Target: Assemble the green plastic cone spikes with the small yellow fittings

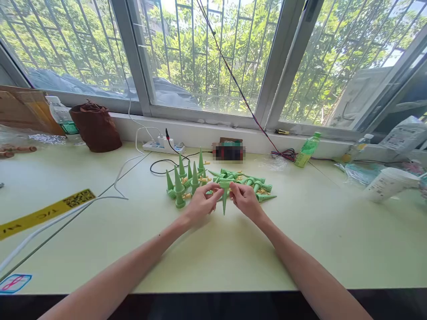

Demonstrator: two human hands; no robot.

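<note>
Left hand (202,200), right hand (247,202), frame centre: fingers of both clamped on green spike (224,203), tip down. Upright spikes (179,190) left of centre on tabletop (213,262).

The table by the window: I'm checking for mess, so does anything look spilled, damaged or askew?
Nothing looks clearly spilled or damaged. The dark cord lies bunched near the wall, and the white cup at right seems tilted, perhaps only lens stretch. The held green cone points down, unlike the upright cones at left.
</note>
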